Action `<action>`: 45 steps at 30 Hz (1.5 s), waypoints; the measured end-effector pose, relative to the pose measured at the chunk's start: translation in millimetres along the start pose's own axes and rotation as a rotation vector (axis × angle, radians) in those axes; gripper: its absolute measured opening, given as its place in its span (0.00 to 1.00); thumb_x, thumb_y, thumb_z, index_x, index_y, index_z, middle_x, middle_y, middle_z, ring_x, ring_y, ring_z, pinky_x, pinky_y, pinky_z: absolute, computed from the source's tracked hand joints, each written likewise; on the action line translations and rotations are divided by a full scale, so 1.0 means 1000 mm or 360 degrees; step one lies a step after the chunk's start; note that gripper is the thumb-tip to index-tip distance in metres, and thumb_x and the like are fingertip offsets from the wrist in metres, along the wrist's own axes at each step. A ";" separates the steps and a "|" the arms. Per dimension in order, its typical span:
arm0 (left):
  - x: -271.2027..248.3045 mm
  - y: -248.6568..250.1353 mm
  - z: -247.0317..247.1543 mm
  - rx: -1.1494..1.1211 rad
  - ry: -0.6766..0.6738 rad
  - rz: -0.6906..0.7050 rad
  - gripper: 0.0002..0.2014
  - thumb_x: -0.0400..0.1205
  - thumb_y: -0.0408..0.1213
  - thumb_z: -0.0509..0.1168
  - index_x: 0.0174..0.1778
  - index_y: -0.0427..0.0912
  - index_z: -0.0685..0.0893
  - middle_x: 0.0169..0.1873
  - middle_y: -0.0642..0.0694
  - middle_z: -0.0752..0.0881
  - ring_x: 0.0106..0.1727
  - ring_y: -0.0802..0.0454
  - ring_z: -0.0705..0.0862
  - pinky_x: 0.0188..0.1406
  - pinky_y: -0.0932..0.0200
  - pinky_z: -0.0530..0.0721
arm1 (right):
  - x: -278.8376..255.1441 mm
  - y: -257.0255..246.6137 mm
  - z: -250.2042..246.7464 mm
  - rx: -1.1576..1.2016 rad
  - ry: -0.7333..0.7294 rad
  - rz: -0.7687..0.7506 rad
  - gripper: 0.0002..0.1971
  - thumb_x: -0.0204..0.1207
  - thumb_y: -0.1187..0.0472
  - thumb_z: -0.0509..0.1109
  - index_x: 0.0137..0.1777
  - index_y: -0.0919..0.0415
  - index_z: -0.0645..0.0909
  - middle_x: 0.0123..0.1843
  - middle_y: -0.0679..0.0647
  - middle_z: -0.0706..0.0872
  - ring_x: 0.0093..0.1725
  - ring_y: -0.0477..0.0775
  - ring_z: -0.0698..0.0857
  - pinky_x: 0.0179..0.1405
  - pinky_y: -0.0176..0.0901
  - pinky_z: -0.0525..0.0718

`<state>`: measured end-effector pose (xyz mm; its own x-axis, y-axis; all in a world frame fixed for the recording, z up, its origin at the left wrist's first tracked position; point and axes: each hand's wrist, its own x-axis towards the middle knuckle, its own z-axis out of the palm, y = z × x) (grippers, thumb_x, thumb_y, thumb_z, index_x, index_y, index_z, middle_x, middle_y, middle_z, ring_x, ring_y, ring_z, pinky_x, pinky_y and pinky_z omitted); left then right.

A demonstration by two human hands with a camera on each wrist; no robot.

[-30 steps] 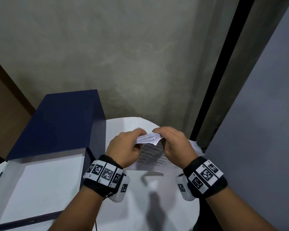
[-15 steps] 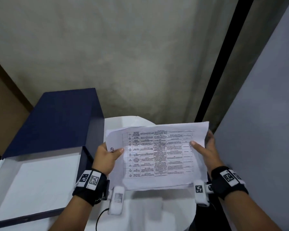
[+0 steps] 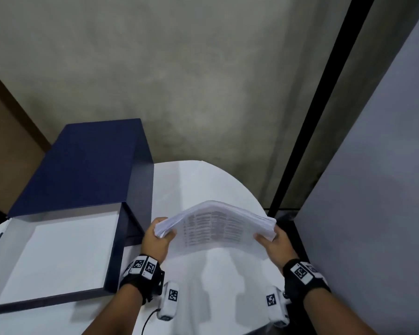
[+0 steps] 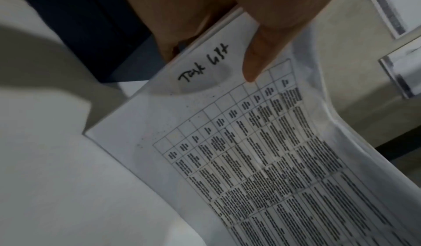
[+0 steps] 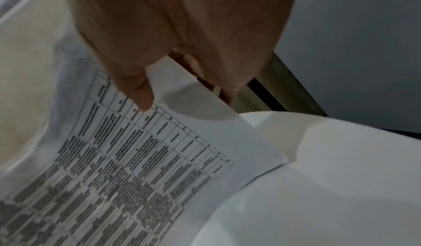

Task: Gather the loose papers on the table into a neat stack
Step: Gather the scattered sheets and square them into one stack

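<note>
A stack of white papers (image 3: 213, 226) printed with a table hangs bowed upward above the round white table (image 3: 191, 180). My left hand (image 3: 159, 234) pinches the stack's left edge, thumb on top, as the left wrist view shows with the papers (image 4: 262, 160) and the thumb of my left hand (image 4: 257, 59) beside a handwritten note. My right hand (image 3: 270, 239) pinches the right edge; in the right wrist view its thumb lies on the papers (image 5: 141, 160), fingers of my right hand (image 5: 145, 95) underneath.
An open dark blue box (image 3: 87, 165) with a white inner tray (image 3: 58, 257) stands on the table at the left, close to my left hand. A grey panel (image 3: 377, 189) and black frame stand at the right. A wall lies behind.
The papers went from a bunch gripped close together, to a sheet held flat and wide, to a bowed stack held lower over the table with my hands apart.
</note>
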<state>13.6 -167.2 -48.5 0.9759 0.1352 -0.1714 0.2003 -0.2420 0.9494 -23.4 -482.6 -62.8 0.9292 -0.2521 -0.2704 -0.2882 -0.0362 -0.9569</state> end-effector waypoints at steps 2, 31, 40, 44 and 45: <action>0.000 -0.002 0.001 0.0009 0.0079 -0.0026 0.07 0.77 0.27 0.69 0.44 0.43 0.81 0.38 0.45 0.85 0.40 0.46 0.81 0.39 0.56 0.79 | 0.000 0.007 0.001 0.0009 0.0067 0.0010 0.12 0.79 0.68 0.74 0.60 0.55 0.86 0.56 0.51 0.92 0.59 0.57 0.89 0.59 0.47 0.84; -0.002 0.016 0.005 -0.0372 0.0265 0.0189 0.08 0.75 0.42 0.73 0.47 0.52 0.82 0.49 0.50 0.87 0.51 0.50 0.84 0.52 0.49 0.83 | -0.014 -0.042 0.018 -0.0046 0.0496 -0.0312 0.04 0.80 0.60 0.74 0.46 0.60 0.84 0.45 0.47 0.88 0.38 0.31 0.84 0.46 0.40 0.80; -0.011 0.026 0.008 0.0354 0.0268 0.0410 0.13 0.79 0.28 0.66 0.40 0.53 0.78 0.37 0.53 0.85 0.38 0.53 0.83 0.31 0.63 0.76 | -0.016 -0.077 0.037 -0.1095 0.0586 -0.1170 0.18 0.77 0.57 0.68 0.65 0.61 0.81 0.67 0.56 0.83 0.69 0.56 0.79 0.73 0.55 0.77; -0.012 0.056 0.019 0.0511 0.0131 0.0663 0.19 0.75 0.20 0.62 0.39 0.53 0.78 0.37 0.55 0.85 0.39 0.57 0.82 0.35 0.66 0.78 | -0.018 -0.104 0.081 -0.1839 -0.0084 -0.1355 0.34 0.71 0.50 0.72 0.78 0.53 0.70 0.82 0.54 0.73 0.84 0.59 0.67 0.85 0.67 0.60; -0.012 0.063 0.023 0.0561 0.0090 0.0775 0.20 0.73 0.19 0.62 0.41 0.54 0.78 0.39 0.56 0.85 0.40 0.57 0.82 0.39 0.64 0.80 | -0.017 -0.107 0.091 -0.1981 -0.0199 -0.1318 0.34 0.70 0.51 0.72 0.78 0.51 0.70 0.82 0.54 0.73 0.84 0.60 0.68 0.84 0.68 0.60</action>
<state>16.6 -206.2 7.5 0.9584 -0.0226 0.2844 -0.2422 -0.5914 0.7692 12.8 -386.5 34.5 0.9180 0.3305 0.2192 0.3675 -0.9167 -0.1567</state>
